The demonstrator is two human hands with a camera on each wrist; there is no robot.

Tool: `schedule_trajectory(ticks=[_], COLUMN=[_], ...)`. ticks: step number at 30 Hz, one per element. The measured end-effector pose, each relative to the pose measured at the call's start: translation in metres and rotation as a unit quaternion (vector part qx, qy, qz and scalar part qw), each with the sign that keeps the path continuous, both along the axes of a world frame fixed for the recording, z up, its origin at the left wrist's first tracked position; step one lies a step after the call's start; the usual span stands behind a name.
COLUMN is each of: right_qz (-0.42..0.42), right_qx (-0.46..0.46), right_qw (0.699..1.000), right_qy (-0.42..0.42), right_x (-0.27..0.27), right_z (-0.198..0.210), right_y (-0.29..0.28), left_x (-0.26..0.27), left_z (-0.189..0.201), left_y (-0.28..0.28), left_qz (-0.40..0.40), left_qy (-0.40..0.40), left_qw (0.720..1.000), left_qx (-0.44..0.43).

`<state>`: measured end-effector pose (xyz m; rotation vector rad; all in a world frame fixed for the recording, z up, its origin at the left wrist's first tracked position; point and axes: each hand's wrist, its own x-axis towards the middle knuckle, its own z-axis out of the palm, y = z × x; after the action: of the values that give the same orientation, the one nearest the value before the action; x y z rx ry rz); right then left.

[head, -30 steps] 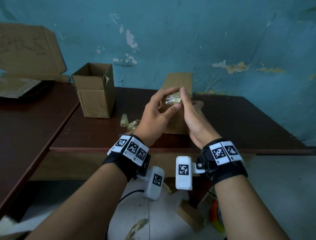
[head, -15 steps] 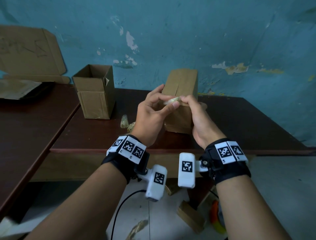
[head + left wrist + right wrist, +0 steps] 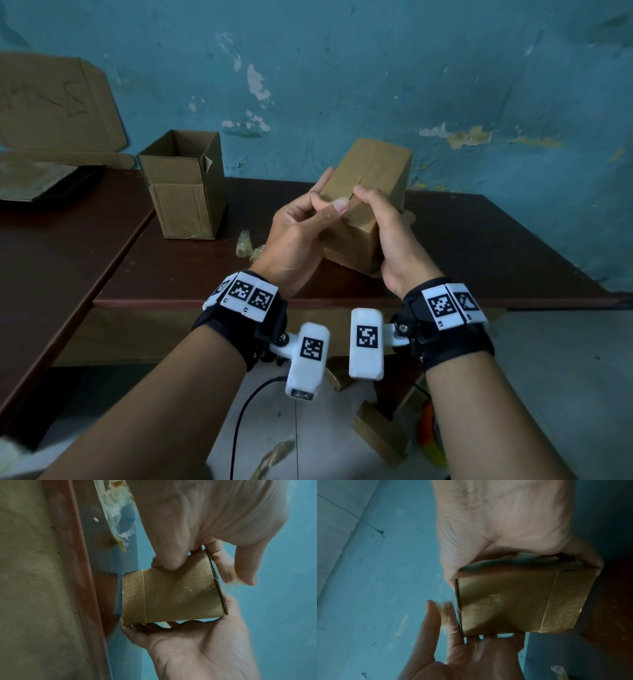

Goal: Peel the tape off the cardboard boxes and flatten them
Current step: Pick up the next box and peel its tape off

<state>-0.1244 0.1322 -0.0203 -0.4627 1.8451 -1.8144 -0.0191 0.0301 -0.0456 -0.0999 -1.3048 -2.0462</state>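
Note:
A small closed cardboard box is held tilted above the dark table, its top seam facing me. My right hand grips its right side, thumb on the top flap. My left hand is at the box's left edge with fingers curled and thumb pressed against the index finger. In the right wrist view a blurred bit of clear tape shows pinched in the left hand's fingertips beside the box. The left wrist view shows the box between both hands.
An open cardboard box stands at the table's back left. Crumpled tape wads lie near it. Flattened cardboard leans on the wall over a second table. Cardboard scraps and a cable are on the floor.
The box has tipped toward me so its top shows. The tape wad, held up between both hands before, is now tucked into my left fingers, and my right hand has closed around the box.

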Motion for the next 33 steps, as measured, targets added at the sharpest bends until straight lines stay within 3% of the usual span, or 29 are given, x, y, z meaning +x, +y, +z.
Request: schedule_trajectory(ticks=[5,9,13,17,20,26,30,33], right_qz=[-0.022,-0.067,-0.137,-0.161,-0.158,-0.133,-0.129,-0.128], right_qx=[-0.009,-0.041,-0.047,-0.038,-0.023,-0.005,-0.002,0.005], right_qw=[1.0,0.996,0.989,0.986,0.985,0.987,0.987,0.987], right_qy=[-0.005,-0.04,0.023,0.032,0.062,0.093,0.1,0.094], right_x=[-0.001,-0.01,0.003,0.003,0.003,0.004,0.007,0.006], right_z=[-0.005,-0.012,-0.003,-0.003,-0.003,-0.006,-0.004,-0.004], right_y=[-0.012,-0.022,-0.02,-0.017,-0.014,-0.009,-0.009,-0.01], left_x=[-0.007,-0.015,-0.017,-0.015,-0.014,-0.015,-0.01,-0.007], left_z=[-0.002,-0.001,-0.005,-0.001,-0.001,-0.006,-0.002,0.001], left_y=[-0.002,0.002,0.009,0.006,0.001,-0.007,-0.003,-0.002], left_qz=[0.002,0.105,0.145,0.173,0.253,0.384,0.393,0.369], left_qy=[0.01,-0.001,0.007,-0.009,-0.056,-0.155,-0.196,-0.197], left_qw=[1.0,0.994,0.989,0.985,0.964,0.897,0.883,0.89], left_qx=[-0.002,-0.013,-0.027,0.004,-0.06,-0.156,-0.167,-0.185])
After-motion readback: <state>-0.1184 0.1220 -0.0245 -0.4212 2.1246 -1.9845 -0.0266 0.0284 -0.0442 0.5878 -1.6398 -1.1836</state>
